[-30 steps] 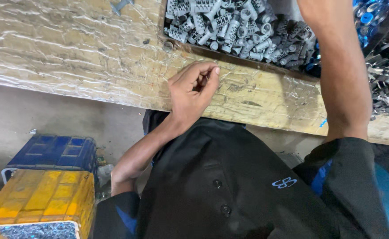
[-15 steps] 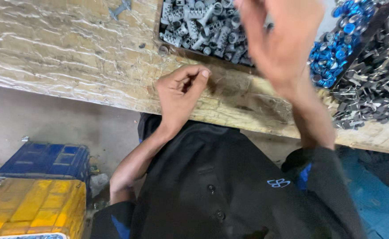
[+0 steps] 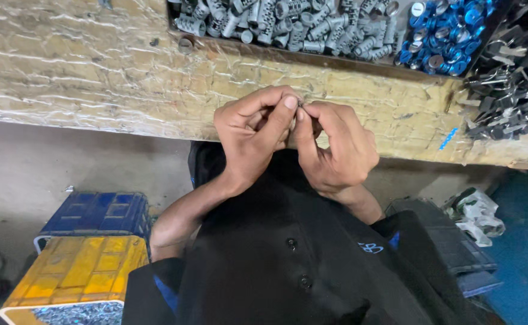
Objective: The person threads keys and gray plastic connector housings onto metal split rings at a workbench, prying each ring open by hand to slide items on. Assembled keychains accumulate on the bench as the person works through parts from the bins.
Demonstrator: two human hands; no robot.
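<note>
Both hands meet at the near edge of the desk (image 3: 95, 78), directly in front of the person's chest. The left hand (image 3: 253, 135) and the right hand (image 3: 336, 147) are closed in pinches, thumb and forefinger tips nearly touching each other, and between those tips sits a tiny dark part (image 3: 300, 105) (barely a speck in this view). It lies right at the fingertips of both hands, neither one clearly nearer; the left thumb seems to press it from one side and the right forefinger from the other.

Its long axis cannot be made out: the fingers cover almost all of it, and which hand truly bears it is not clear.

Beyond the hands, across the desk, lie 3 supplies: grey cylindrical pieces (image 3: 288, 21) straight ahead, blue caps (image 3: 441, 30) ahead to the right, and dark metal clips (image 3: 507, 90) farther right. The top edge cuts off all 3 heaps. Below left stand a blue crate (image 3: 95, 213) and a yellow crate (image 3: 77, 271).
</note>
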